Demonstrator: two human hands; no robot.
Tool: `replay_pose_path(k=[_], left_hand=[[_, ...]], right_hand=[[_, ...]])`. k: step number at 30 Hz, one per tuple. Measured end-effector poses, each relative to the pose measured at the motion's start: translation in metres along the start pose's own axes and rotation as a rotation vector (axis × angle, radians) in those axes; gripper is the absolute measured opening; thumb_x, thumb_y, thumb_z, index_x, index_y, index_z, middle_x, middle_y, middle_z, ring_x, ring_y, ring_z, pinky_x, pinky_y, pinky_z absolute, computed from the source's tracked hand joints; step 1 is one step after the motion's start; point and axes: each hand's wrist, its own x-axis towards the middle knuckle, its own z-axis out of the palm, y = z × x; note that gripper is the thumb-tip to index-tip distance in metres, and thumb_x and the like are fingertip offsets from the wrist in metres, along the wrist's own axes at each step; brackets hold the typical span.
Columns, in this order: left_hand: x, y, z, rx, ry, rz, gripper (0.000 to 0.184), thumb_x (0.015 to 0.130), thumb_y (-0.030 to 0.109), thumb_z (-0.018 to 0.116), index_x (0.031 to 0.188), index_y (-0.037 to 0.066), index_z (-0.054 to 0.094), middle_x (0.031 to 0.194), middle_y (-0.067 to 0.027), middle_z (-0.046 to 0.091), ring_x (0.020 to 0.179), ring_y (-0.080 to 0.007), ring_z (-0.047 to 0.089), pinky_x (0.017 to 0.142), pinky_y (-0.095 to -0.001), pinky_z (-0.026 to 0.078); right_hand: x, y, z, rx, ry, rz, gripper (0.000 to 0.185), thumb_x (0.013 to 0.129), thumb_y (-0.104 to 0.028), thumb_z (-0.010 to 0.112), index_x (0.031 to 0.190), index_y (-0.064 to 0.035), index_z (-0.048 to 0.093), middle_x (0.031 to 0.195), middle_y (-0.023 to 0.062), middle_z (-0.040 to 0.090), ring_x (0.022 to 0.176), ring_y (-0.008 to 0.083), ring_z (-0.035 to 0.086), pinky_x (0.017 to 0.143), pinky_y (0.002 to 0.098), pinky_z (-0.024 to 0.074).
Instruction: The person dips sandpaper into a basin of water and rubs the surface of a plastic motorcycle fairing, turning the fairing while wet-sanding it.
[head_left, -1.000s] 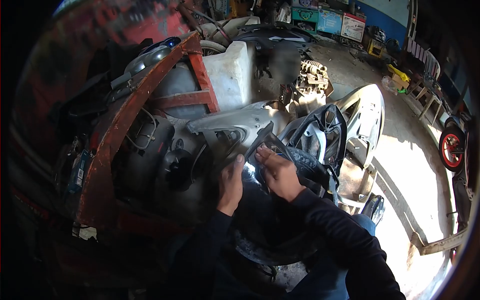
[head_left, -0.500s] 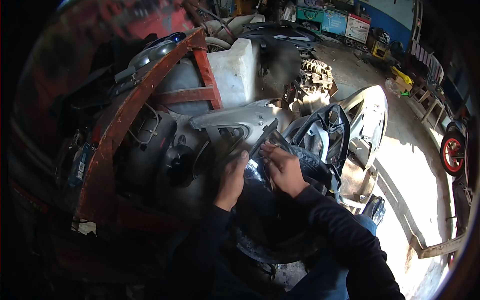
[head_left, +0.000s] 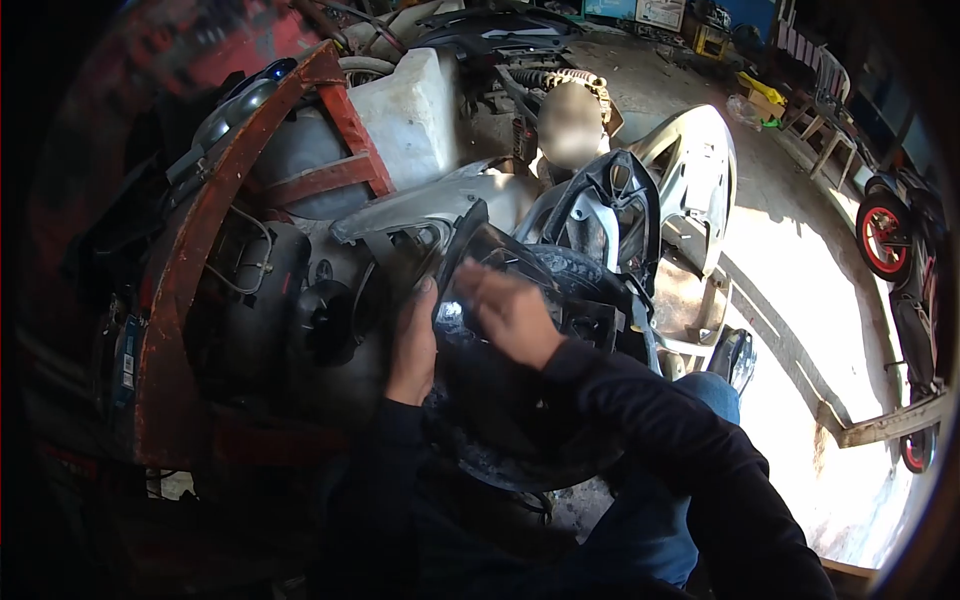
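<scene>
My left hand (head_left: pixel 414 345) is closed round the left edge of a black plastic panel (head_left: pixel 468 228), its thumb pointing up. The panel looks like a piece of motorcycle bodywork and stands tilted before me, with a bright reflection on its surface. Over the panel's inner face is my right hand (head_left: pixel 510 315), its fingers curled and smeared by motion; whether they hold anything is hidden. Below the panel, a dark round basin (head_left: pixel 520 482) shows its front rim between my legs. A black tyre-like ring (head_left: pixel 575 262) lies just beyond my right hand.
A red wooden frame (head_left: pixel 185 290) rises at my left, beside a concrete block (head_left: pixel 405 110). Ahead lie a grey fairing (head_left: pixel 430 205), a black-and-silver fairing (head_left: pixel 640 205) and a pale fairing (head_left: pixel 705 160). A motorcycle with a red-rimmed wheel (head_left: pixel 885 238) stands at right.
My right hand has shifted from pinching near the panel's upper part to a blurred, lower position over it. The view has turned, so everything sits further left and higher. My left hand keeps its hold.
</scene>
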Motion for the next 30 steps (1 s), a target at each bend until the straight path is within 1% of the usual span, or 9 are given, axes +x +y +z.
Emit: replay_pose_path(k=[2,6,8,12,16,20,23,28,30], left_hand=[[-0.001,0.003,0.006,0.036,0.001,-0.009,0.056,0.101,0.047,0.048,0.133,0.001,0.055,0.127,-0.0098,0.059,0.117,-0.0143,0.053,0.097,-0.0297,0.042],[-0.007,0.019,0.009,0.015,0.000,-0.126,0.062,0.099,0.051,0.051,0.137,0.002,0.051,0.135,-0.0098,0.055,0.124,-0.0135,0.050,0.099,-0.0296,0.041],[-0.002,0.010,0.006,-0.079,-0.117,-0.084,0.062,0.099,0.052,0.051,0.137,0.002,0.051,0.134,-0.0085,0.055,0.122,-0.0139,0.051,0.098,-0.0291,0.041],[0.000,0.012,0.007,0.010,0.018,-0.049,0.063,0.098,0.051,0.052,0.137,0.002,0.052,0.133,-0.0075,0.056,0.117,-0.0117,0.053,0.083,-0.0231,0.046],[0.008,0.005,0.007,0.005,-0.020,-0.012,0.061,0.099,0.050,0.052,0.135,0.001,0.054,0.125,-0.0044,0.061,0.109,-0.0090,0.057,0.075,-0.0219,0.045],[0.006,0.011,-0.002,0.011,-0.061,-0.088,0.055,0.100,0.046,0.051,0.132,0.001,0.055,0.121,-0.0042,0.063,0.110,-0.0101,0.058,0.083,-0.0252,0.049],[0.006,0.006,0.002,-0.076,-0.079,-0.060,0.046,0.102,0.041,0.050,0.128,0.004,0.058,0.117,-0.0048,0.064,0.104,-0.0116,0.062,0.082,-0.0272,0.052],[0.016,0.002,-0.010,-0.089,-0.102,-0.059,0.041,0.103,0.038,0.049,0.126,0.005,0.058,0.117,-0.0059,0.064,0.102,-0.0127,0.064,0.085,-0.0287,0.053],[0.002,0.018,0.003,-0.186,-0.121,-0.136,0.041,0.103,0.038,0.049,0.123,0.005,0.060,0.113,-0.0062,0.065,0.100,-0.0124,0.064,0.084,-0.0283,0.053]], right_hand=[[0.002,0.000,0.001,0.055,0.082,0.143,0.033,0.079,0.003,0.060,0.112,0.0035,0.067,0.122,0.0209,0.064,0.127,0.0347,0.055,0.107,0.0437,0.0444],[-0.011,-0.014,0.004,-0.027,-0.088,-0.157,0.028,0.085,0.000,0.058,0.111,0.0067,0.066,0.121,0.0239,0.064,0.121,0.0366,0.059,0.105,0.0392,0.0458],[0.009,0.012,-0.003,-0.016,0.138,0.174,0.029,0.082,0.002,0.060,0.111,0.0069,0.066,0.124,0.0235,0.062,0.125,0.0357,0.056,0.107,0.0396,0.0446],[-0.020,-0.019,0.011,-0.051,-0.122,-0.185,0.030,0.081,0.003,0.059,0.111,0.0067,0.065,0.120,0.0233,0.064,0.125,0.0386,0.054,0.107,0.0440,0.0441],[0.016,0.013,-0.006,-0.050,0.069,0.122,0.032,0.079,0.004,0.059,0.111,0.0071,0.064,0.120,0.0230,0.064,0.125,0.0389,0.054,0.107,0.0447,0.0442],[-0.016,-0.018,0.008,-0.102,-0.135,-0.277,0.030,0.077,0.003,0.059,0.106,0.0067,0.065,0.118,0.0238,0.064,0.116,0.0402,0.060,0.102,0.0413,0.0491],[0.017,0.021,-0.005,-0.102,0.094,0.041,0.030,0.073,0.004,0.062,0.103,0.0053,0.069,0.112,0.0204,0.067,0.117,0.0360,0.061,0.105,0.0424,0.0476],[0.000,-0.013,-0.003,-0.111,-0.141,-0.288,0.029,0.077,0.004,0.060,0.105,0.0075,0.066,0.112,0.0245,0.066,0.115,0.0386,0.061,0.103,0.0413,0.0487],[0.016,0.009,-0.014,-0.046,-0.051,0.015,0.039,0.077,0.006,0.058,0.115,0.0083,0.063,0.124,0.0259,0.061,0.122,0.0397,0.057,0.107,0.0450,0.0450]])
